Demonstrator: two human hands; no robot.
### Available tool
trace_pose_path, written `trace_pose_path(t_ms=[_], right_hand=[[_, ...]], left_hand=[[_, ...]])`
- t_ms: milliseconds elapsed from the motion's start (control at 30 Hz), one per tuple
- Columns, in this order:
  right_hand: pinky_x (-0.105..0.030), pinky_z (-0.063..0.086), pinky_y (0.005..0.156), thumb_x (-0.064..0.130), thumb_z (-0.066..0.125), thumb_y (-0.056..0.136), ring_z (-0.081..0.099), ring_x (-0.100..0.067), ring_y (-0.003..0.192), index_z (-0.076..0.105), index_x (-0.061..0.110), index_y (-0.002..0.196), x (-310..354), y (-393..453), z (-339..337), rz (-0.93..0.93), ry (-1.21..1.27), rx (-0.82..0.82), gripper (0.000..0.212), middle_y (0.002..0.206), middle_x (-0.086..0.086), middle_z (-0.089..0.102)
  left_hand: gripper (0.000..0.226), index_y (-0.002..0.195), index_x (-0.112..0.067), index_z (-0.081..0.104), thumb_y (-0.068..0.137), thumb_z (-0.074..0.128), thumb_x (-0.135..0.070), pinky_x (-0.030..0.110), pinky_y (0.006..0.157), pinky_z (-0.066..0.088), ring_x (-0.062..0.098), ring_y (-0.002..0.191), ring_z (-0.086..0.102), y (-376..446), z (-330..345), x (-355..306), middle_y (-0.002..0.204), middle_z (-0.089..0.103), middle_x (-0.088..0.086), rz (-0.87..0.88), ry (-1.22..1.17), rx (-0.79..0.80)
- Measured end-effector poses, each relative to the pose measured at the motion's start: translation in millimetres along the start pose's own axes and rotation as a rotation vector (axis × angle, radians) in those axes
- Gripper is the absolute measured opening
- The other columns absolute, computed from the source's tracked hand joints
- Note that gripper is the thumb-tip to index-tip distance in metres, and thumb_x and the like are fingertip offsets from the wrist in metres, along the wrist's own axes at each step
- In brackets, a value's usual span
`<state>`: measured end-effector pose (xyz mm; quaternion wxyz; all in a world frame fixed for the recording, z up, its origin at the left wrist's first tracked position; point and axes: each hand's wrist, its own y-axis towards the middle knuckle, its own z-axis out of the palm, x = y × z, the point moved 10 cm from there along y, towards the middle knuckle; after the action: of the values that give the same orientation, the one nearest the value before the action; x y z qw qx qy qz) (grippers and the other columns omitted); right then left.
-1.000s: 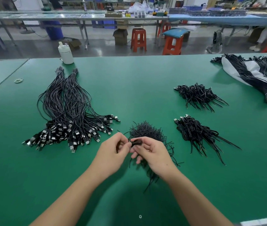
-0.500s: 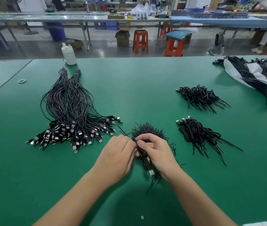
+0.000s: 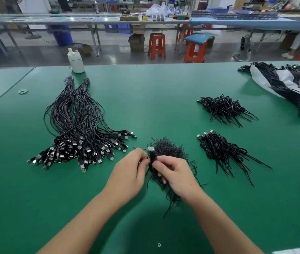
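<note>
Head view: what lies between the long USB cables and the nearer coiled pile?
Head view: black tie heap, plus left hand and right hand pinching one cable.

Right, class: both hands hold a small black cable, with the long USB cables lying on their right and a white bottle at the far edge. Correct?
Not quite: the head view shows the long USB cables on the hands' left. Otherwise yes: left hand and right hand hold the small black cable, and the white bottle stands at the far edge.

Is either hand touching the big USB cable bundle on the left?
No, the left hand and right hand both pinch a small coiled cable over the middle pile, apart from the USB cable bundle.
</note>
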<state>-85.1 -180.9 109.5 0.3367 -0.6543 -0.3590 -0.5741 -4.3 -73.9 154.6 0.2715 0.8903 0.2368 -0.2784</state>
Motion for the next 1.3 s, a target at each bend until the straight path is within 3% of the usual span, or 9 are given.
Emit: trace_pose_path(t_ms=[133,333,433,500,600,767,933,1200,1300], right_hand=[[-0.031,0.047,0.06,0.023,0.056,0.101,0.052,-0.011,0.054,0.073,0.028,0.091,-6,0,2,0.027,-0.029,-0.025,0.021,0.057,0.005,0.058],[-0.027,0.044,0.056,0.023,0.052,0.104,0.048,-0.017,0.051,0.074,0.026,0.075,-7,1,6,0.076,0.013,0.088,0.036,0.073,-0.002,0.072],[-0.025,0.042,0.054,0.023,0.054,0.102,0.047,-0.018,0.05,0.073,0.019,0.077,-13,5,3,0.138,0.023,0.142,0.032,0.077,-0.006,0.073],[-0.024,0.044,0.054,0.023,0.055,0.101,0.049,-0.016,0.05,0.074,0.016,0.078,-17,9,-3,0.169,-0.013,0.133,0.031,0.079,-0.005,0.075],[-0.024,0.048,0.056,0.026,0.058,0.099,0.054,-0.011,0.05,0.075,0.02,0.081,-24,19,-24,0.218,-0.165,0.044,0.024,0.077,0.002,0.076],[-0.022,0.047,0.05,0.038,0.059,0.095,0.054,-0.007,0.048,0.069,0.033,0.082,-24,48,-105,0.228,-0.713,-0.223,0.017,0.069,0.011,0.07],[-0.021,0.039,0.046,0.03,0.056,0.096,0.051,-0.018,0.048,0.073,0.01,0.082,-44,80,-183,0.364,-1.051,-0.363,0.03,0.06,-0.002,0.064],[-0.03,0.043,0.063,0.032,0.061,0.097,0.059,-0.026,0.077,0.062,0.014,0.107,-75,96,-189,0.342,-1.315,-0.372,0.021,0.094,-0.005,0.066],[-0.03,0.04,0.061,0.037,0.06,0.098,0.057,-0.026,0.071,0.062,0.016,0.108,-77,95,-180,0.272,-1.392,-0.357,0.023,0.102,-0.005,0.058]], left_hand=[[0.015,0.085,-0.024,0.048,0.097,0.053,-0.018,0.031,0.064,0.041,0.013,0.067,0.048,1,3,-4,0.074,0.051,-0.01,0.017,0.051,-0.001],[0.022,0.08,-0.011,0.06,0.089,0.04,-0.006,0.038,0.061,0.042,0.027,0.065,0.049,-7,13,-45,0.074,0.054,0.004,0.547,0.523,-0.075],[0.036,0.09,-0.011,0.06,0.1,0.025,-0.008,0.039,0.061,0.042,0.027,0.069,0.05,-9,19,-43,0.08,0.058,0.006,0.639,0.513,-0.107],[0.025,0.097,-0.012,0.056,0.098,0.032,-0.005,0.038,0.063,0.042,0.027,0.072,0.052,-8,27,-34,0.084,0.06,0.006,0.644,0.507,-0.108],[0.01,0.107,-0.013,0.057,0.098,0.054,-0.015,0.035,0.071,0.044,0.023,0.082,0.055,1,41,-6,0.096,0.062,0.005,0.565,0.445,-0.089],[0.028,0.114,-0.005,0.064,0.096,0.05,-0.021,0.038,0.09,0.049,0.024,0.101,0.059,16,40,86,0.11,0.064,0.009,0.165,0.468,-0.041],[0.022,0.106,-0.005,0.066,0.089,0.057,-0.012,0.041,0.083,0.046,0.027,0.098,0.056,4,29,149,0.107,0.06,0.01,-0.133,0.488,-0.072],[0.022,0.101,0.0,0.068,0.079,0.064,-0.003,0.043,0.084,0.05,0.028,0.097,0.056,2,33,153,0.103,0.06,0.011,-0.135,0.467,-0.072],[0.027,0.099,-0.001,0.069,0.079,0.054,-0.011,0.042,0.082,0.051,0.028,0.094,0.056,3,34,152,0.101,0.061,0.011,-0.134,0.46,-0.074]])
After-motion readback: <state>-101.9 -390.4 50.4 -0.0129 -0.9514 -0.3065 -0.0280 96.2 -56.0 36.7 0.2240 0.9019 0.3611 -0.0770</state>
